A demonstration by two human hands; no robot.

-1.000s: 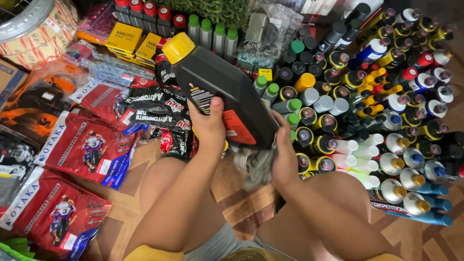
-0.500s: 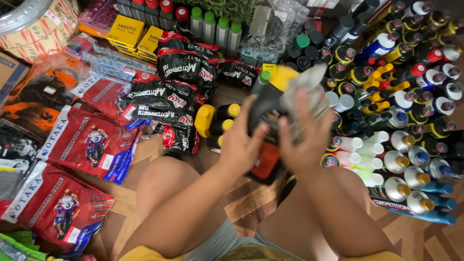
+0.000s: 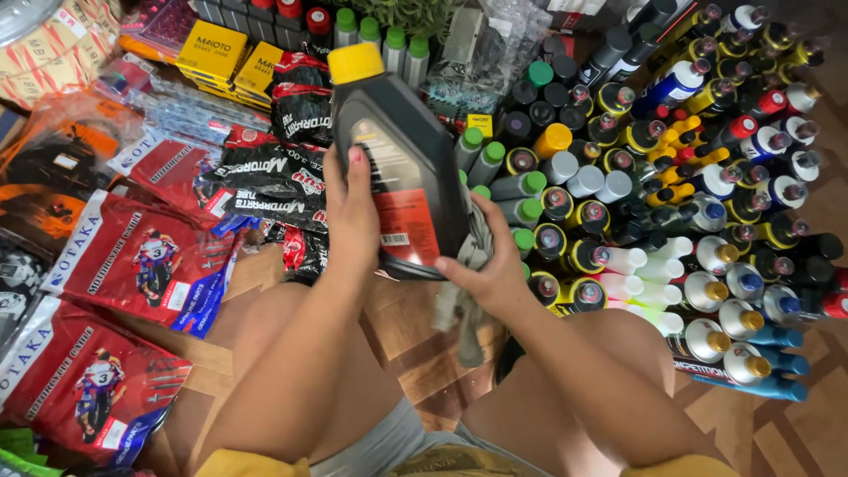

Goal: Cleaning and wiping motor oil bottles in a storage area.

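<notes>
black plastic oil bottle point(image 3: 402, 163) with a yellow cap point(image 3: 356, 64) is held tilted above the wooden floor point(image 3: 415, 340), over the person's knees. left hand point(image 3: 353, 216) wraps its side, fingers closed on it. right hand point(image 3: 490, 269) presses a grey cloth point(image 3: 464, 305) against its lower edge, apparently gripping both. spray cans point(image 3: 707, 221) crowd the right; red packets point(image 3: 132, 265) lie left.
</notes>
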